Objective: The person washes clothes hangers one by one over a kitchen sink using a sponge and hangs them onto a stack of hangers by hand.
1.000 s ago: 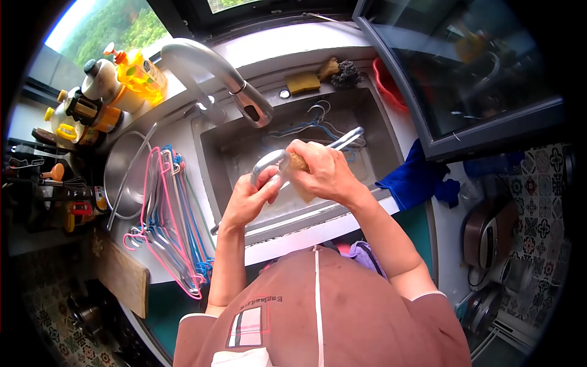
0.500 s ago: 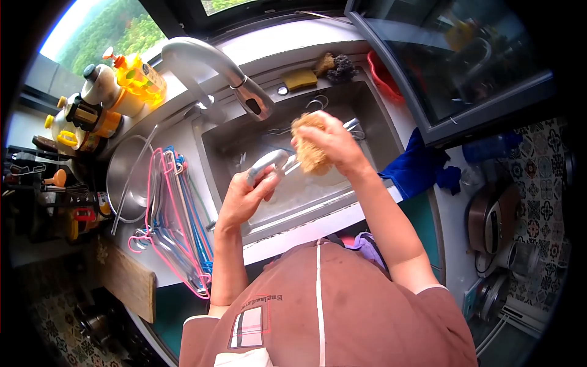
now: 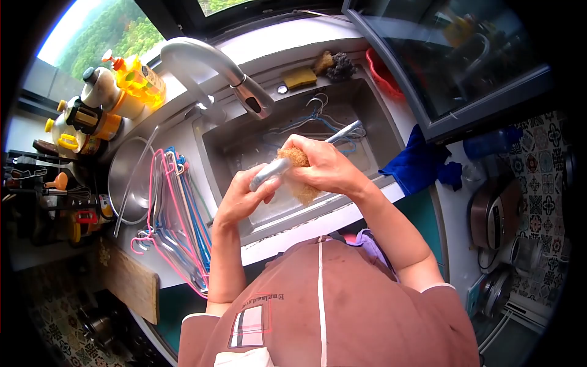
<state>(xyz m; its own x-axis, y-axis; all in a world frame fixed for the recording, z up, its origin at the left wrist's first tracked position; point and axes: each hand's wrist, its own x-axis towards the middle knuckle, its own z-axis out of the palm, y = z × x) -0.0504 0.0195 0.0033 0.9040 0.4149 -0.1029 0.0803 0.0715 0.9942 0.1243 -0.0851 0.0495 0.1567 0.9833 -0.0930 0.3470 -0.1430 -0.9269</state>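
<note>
My left hand (image 3: 247,188) is closed around the curved end of a shiny grey bar (image 3: 269,174), held over the sink (image 3: 229,144). The bar's far end slants up to the right; I cannot tell its exact kind. My right hand (image 3: 333,166) wraps a tan, fibrous scrubbing pad (image 3: 306,192) around the bar's middle, close beside my left hand. Part of the bar is hidden by the pad and fingers. Beyond my hands, several thin clothes hangers (image 3: 318,109) lie in the sink.
A faucet (image 3: 254,101) arches over the sink's left side. Pink and blue hangers (image 3: 177,211) are piled on the left counter beside a metal bowl (image 3: 116,177). Yellow sponge (image 3: 299,77), red basin (image 3: 382,73) and blue cloth (image 3: 409,162) lie around the sink. An open window pane (image 3: 422,116) juts in at right.
My right hand has moved down and left with the scrubbing pad, from above the bar onto it near my left hand. The hangers in the sink show more now.
</note>
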